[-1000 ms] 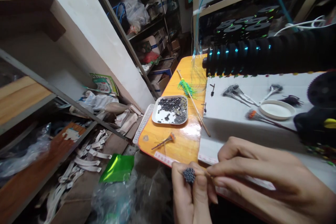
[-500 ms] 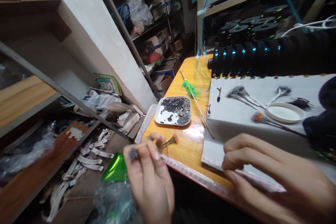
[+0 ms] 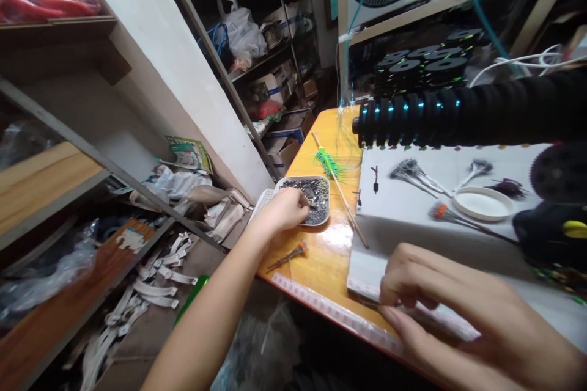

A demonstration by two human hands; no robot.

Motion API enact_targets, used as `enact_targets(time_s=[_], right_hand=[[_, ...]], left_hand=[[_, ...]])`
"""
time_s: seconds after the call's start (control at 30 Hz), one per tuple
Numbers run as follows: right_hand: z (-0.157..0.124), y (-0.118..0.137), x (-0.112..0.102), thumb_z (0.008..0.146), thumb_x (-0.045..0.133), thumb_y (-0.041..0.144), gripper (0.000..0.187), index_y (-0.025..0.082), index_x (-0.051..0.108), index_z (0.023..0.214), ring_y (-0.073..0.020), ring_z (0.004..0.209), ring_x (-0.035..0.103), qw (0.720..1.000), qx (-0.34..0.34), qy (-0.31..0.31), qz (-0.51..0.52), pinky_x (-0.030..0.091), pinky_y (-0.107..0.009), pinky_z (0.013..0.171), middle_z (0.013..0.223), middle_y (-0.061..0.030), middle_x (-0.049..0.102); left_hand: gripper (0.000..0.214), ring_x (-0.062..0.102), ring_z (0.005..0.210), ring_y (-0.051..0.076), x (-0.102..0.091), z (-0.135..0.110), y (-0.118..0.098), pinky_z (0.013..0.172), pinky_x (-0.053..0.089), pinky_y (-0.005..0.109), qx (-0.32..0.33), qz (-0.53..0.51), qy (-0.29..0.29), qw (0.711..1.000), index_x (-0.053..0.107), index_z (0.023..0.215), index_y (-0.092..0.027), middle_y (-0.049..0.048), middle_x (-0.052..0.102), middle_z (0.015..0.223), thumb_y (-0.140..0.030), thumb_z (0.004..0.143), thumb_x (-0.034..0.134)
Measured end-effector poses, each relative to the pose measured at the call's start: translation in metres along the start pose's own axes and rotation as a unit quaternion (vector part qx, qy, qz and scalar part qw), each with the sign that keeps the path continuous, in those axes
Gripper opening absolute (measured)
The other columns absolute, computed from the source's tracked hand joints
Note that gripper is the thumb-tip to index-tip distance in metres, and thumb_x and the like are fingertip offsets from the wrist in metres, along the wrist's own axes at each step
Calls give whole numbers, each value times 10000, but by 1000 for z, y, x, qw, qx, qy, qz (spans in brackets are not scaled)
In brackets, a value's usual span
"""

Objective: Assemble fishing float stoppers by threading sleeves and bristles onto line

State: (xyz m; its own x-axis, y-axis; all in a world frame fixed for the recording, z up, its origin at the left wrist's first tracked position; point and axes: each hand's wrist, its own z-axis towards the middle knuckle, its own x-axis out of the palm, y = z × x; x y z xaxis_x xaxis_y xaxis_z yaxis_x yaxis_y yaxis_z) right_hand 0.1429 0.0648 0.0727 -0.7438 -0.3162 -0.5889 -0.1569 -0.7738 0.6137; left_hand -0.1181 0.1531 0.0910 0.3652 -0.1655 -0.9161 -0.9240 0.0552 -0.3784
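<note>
My left hand [image 3: 290, 208] reaches into a white tray [image 3: 327, 211] of small black and brassy parts [image 3: 316, 186]. Its fingers are bent closed down among the parts; whatever they pinch is hidden. Just in front of the tray, a small bundle with a fuzzy orange tip [image 3: 293, 252] lies on the yellow table. My right hand [image 3: 431, 299] is at the table's front edge, thumb and fingers pressed together. A thin dark sliver shows by its fingertips, too unclear to name.
A stick with green fringe [image 3: 328, 162] lies right of the tray. Grey-tipped bundles [image 3: 408, 171], an orange-tipped brush-like bundle [image 3: 443, 212] and a round white dish [image 3: 483, 204] rest on the white surface. Behind runs a black ribbed roller [image 3: 426, 116]; a dark gear [image 3: 559, 177] stands right.
My left hand has moved from the table's front edge forward into the tray. The grey tuft seen in it before is out of sight. My right hand stays nearly in place.
</note>
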Motion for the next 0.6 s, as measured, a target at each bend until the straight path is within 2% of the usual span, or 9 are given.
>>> enact_targets(time_s=[0.13,0.23,0.33,0.4,0.47,0.53,0.6], right_hand=[[2,-1,0,988,522,117,157,243,539,896,-123,598,576,1000,2,6,25,441,-216,495,797,-10,650],[4,-1,1,1002,510,119,158,237,564,914,-115,602,571,999,1,1,32,441,-206,496,819,-14,655],[4,0,1,997,522,108,179,236,629,933,-122,641,603,1000,-2,-7,22,460,-212,539,822,-19,651],[3,1,0,987,545,109,191,242,669,928,-126,647,607,1000,-6,-15,13,455,-213,547,796,-15,635],[2,2,-1,972,581,117,184,254,696,928,-123,612,585,1000,-12,-28,5,426,-207,512,756,-5,610],[1,3,-2,958,609,116,179,267,699,928,-125,592,579,999,-12,-46,-2,418,-211,501,722,6,592],[1,4,-2,951,621,123,164,272,684,928,-132,576,576,998,-7,-64,-5,420,-228,501,705,14,591]], left_hand=[[205,720,910,219,-3,-3,4,819,619,420,-18,11,3,1000,714,1077,-158,62,741,1076,-341,984,702],[176,710,877,208,-8,-8,6,798,612,404,-30,-24,-44,998,710,1002,-157,44,735,1012,-332,978,708],[137,660,734,171,-15,-19,3,701,571,342,-40,-104,-111,988,684,895,-151,-4,683,833,-268,945,733],[40,593,657,144,-17,-32,-4,648,508,289,-33,-179,-151,972,699,914,-146,-38,619,727,-178,907,722],[141,560,648,135,-13,-52,-15,628,466,262,-18,-264,-174,949,739,1021,-144,-40,604,702,-156,893,684],[194,575,664,140,0,-75,-30,625,471,258,-8,-349,-170,921,771,1056,-161,-7,665,750,-240,911,669],[185,597,679,134,22,-97,-45,637,485,248,-6,-426,-160,890,788,970,-162,37,735,820,-310,896,705]])
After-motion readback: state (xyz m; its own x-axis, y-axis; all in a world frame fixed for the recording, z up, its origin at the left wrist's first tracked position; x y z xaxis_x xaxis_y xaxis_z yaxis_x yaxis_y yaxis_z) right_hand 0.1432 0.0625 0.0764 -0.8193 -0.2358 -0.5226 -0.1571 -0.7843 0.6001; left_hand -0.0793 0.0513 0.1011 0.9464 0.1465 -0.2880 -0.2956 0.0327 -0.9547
